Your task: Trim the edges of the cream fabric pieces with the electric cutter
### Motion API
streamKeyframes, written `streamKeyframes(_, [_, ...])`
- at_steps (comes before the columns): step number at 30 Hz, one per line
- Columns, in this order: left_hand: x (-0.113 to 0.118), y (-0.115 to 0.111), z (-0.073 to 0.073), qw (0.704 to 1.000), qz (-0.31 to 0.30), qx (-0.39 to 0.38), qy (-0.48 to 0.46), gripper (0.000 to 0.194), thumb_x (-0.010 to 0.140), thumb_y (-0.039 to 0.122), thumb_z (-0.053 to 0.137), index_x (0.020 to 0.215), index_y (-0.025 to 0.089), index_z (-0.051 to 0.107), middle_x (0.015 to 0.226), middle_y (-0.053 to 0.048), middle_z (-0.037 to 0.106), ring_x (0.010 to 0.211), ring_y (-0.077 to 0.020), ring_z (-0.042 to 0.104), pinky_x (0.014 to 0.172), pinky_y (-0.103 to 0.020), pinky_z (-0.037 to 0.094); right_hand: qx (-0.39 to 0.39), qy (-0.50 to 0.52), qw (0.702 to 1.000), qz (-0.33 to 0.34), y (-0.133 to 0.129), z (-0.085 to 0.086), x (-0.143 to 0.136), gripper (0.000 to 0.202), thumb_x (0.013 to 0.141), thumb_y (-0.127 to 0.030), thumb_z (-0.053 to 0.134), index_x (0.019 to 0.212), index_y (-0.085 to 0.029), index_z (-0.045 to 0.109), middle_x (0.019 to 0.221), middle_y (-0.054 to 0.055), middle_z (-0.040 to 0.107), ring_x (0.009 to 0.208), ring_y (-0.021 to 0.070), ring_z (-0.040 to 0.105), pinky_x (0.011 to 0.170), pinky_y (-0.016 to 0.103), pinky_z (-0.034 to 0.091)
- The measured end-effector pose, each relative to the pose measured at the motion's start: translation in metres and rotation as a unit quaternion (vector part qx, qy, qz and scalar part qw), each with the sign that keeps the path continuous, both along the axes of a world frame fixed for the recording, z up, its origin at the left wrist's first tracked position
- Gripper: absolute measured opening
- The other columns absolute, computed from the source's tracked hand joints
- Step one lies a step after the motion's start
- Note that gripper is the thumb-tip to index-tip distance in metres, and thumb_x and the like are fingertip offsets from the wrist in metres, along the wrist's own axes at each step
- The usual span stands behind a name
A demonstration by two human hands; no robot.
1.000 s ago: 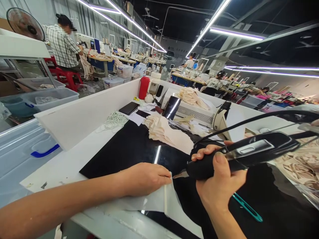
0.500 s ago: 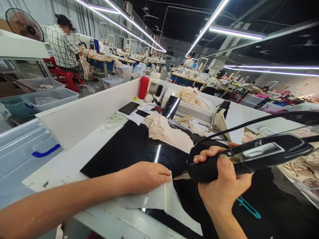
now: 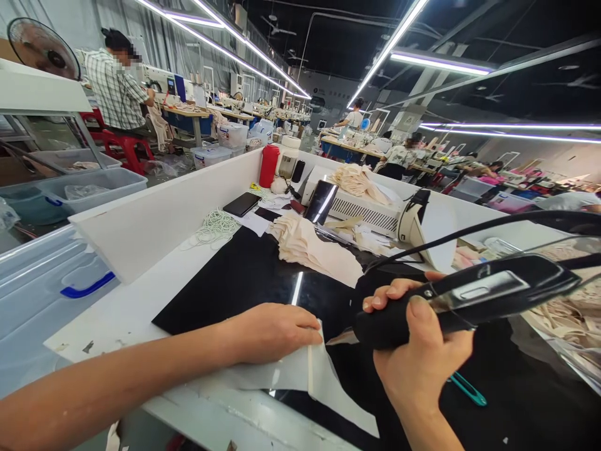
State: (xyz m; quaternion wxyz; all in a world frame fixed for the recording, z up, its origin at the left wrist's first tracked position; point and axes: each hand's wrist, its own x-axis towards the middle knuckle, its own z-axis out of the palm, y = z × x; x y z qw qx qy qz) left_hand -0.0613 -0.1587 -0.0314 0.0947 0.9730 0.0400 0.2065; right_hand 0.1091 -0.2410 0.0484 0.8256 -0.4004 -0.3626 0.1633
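The left hand (image 3: 275, 332) still pinches the pale sheet (image 3: 337, 396), while the right hand (image 3: 425, 344), barely shifted, grips the black tool (image 3: 462, 302) beside it, suggesting steady work there.

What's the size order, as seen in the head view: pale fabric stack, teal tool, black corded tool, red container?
1. black corded tool (held close to the camera, which enlarges it)
2. pale fabric stack
3. red container
4. teal tool (partly hidden)
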Motion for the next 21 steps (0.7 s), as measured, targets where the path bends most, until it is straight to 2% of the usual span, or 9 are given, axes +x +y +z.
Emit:
streamKeyframes(14, [-0.0048,0.004,-0.0002,0.998,-0.005,-0.01,0.054,0.034,0.106,0.009,0.056,0.13,0.023,0.074,0.146,-0.009,0.068,0.132,-0.0249,0.067,0.113,-0.035,0.053,0.009,0.005,1.0,0.008,-0.0065,-0.0032,-0.0005,0.044,0.076,-0.032,0.088,0.109,-0.025,0.06,0.072,-0.006,0.065,0.056,0.0141,0.061,0.051,0.028,0.056])
streamKeyframes(21, [-0.005,0.0039,0.0024,0.997,-0.007,-0.023,0.071,0.035,0.107,0.011,0.055,0.133,0.023,0.074,0.148,-0.01,0.067,0.134,-0.027,0.066,0.114,-0.035,0.051,0.009,0.003,1.0,0.016,-0.0079,-0.0058,-0.0021,0.044,0.077,-0.032,0.088,0.111,-0.025,0.06,0.074,-0.006,0.067,0.057,0.0141,0.062,0.051,0.028,0.057])
